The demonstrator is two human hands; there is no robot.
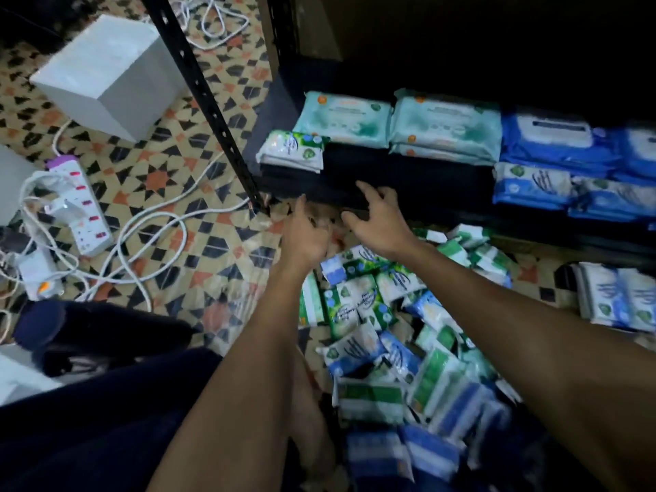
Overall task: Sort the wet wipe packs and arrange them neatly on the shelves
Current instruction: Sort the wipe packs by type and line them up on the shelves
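Both my hands reached toward the shelf front, holding nothing. Left hand fingers loosely curled; right hand fingers spread and relaxed over the dark shelf edge. Loose wet wipe packs lay heaped on the patterned floor under my forearms; sorted stacks sat on the shelf

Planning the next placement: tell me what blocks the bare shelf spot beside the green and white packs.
Nothing visible does. The dark shelf lies bare between the green and white packs and the blue packs; both hands, left and right, hold nothing.
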